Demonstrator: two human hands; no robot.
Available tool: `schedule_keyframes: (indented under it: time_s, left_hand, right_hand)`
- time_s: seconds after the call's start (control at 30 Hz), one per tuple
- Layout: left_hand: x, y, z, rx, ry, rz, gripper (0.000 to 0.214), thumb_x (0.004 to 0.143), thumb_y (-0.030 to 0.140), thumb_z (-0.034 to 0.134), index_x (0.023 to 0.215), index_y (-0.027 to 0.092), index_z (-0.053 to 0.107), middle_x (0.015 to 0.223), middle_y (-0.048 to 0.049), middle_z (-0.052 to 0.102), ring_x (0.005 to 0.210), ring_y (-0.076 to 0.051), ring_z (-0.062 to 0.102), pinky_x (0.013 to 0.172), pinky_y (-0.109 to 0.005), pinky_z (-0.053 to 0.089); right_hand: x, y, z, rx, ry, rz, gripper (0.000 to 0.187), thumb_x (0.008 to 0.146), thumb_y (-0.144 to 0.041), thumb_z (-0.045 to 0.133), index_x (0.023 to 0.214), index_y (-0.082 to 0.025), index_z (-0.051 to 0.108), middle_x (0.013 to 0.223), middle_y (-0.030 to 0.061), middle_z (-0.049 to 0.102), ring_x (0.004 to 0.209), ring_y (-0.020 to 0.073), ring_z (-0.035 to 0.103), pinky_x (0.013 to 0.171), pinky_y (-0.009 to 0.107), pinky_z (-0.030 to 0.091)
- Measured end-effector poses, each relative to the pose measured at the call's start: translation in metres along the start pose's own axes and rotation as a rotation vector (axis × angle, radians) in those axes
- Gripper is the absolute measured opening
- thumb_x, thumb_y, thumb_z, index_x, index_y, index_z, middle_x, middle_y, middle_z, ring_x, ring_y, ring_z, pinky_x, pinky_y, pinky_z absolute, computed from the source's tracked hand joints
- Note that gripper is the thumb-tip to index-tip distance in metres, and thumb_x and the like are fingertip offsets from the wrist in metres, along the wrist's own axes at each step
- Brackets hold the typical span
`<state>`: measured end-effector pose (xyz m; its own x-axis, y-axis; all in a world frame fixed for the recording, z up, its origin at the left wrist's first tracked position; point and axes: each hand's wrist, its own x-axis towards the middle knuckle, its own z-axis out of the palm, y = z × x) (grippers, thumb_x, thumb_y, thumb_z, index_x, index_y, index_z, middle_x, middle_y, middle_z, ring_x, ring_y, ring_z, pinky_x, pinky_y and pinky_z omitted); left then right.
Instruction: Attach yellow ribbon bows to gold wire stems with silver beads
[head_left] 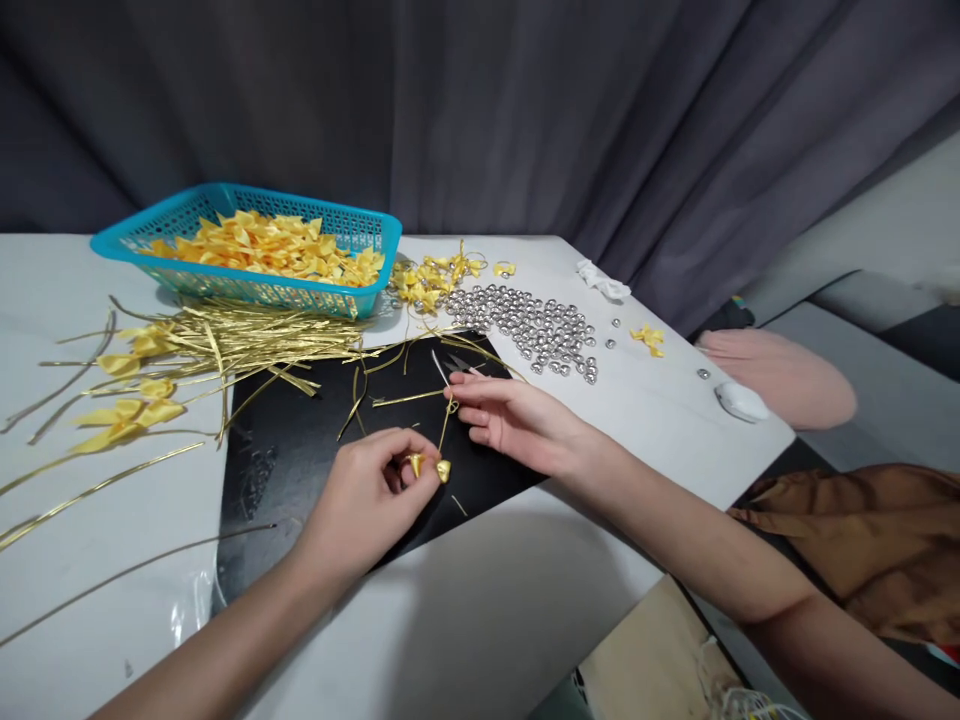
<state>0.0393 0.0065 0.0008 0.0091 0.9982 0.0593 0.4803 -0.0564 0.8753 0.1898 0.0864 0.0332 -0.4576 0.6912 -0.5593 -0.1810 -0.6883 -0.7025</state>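
Observation:
Near the front of a black mat (300, 455), my left hand (379, 480) is closed in a pinch on a small yellow ribbon bow (417, 464). A shiny gold heart-shaped bead (444, 470) shows at its fingertips. From there a thin gold cord (444, 432) runs up to my right hand (517, 420), whose thumb and forefinger close on its upper end, by a small loop. Scissors (441, 366) show just beyond the right fingertips, partly hidden by that hand; I cannot tell whether it touches them.
A blue basket (247, 275) of yellow ribbon bows stands at the back left. Gold cords (255, 335) lie before it. Silver heart beads (536, 325) spread right of the mat, near more yellow bows (427, 280). A white mouse-shaped object (741, 401) sits by the right edge.

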Motion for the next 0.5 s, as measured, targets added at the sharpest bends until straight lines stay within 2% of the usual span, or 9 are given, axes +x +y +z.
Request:
schedule_keyframes:
  time_s: [0.07,0.3,0.5]
  left_hand:
    - [0.0002,-0.0004,-0.0001,-0.001,-0.017,-0.004,0.018,0.072,0.025,0.053,0.068,0.017,0.069,0.061,-0.0018,0.067,0.050,-0.012,0.054,0.047,-0.021,0.042]
    - [0.0011,-0.0019,0.0000,0.003,-0.032,-0.045,0.019,0.068,0.025,0.053,0.067,0.018,0.070,0.063,-0.0028,0.069,0.046,-0.011,0.050,0.045,-0.022,0.038]
    - [0.0006,-0.0024,-0.0001,0.024,-0.051,-0.062,0.020,0.067,0.025,0.052,0.066,0.017,0.070,0.060,-0.0025,0.067,0.045,-0.011,0.048,0.045,-0.022,0.036]
  right_hand:
    - [0.0014,-0.0020,-0.0025,-0.005,0.017,0.009,0.025,0.064,-0.005,0.072,0.083,-0.014,0.058,0.062,-0.0055,0.053,0.047,0.0024,0.044,0.039,0.013,0.036]
    - [0.0074,-0.0028,-0.0089,-0.026,0.056,-0.098,0.034,0.059,-0.005,0.077,0.082,-0.015,0.054,0.059,-0.0086,0.047,0.042,-0.0002,0.036,0.037,0.011,0.031]
    - [0.0047,-0.0055,-0.0085,0.035,0.020,-0.098,0.027,0.069,-0.001,0.067,0.084,-0.015,0.049,0.055,-0.0103,0.036,0.039,-0.0004,0.024,0.036,0.011,0.021]
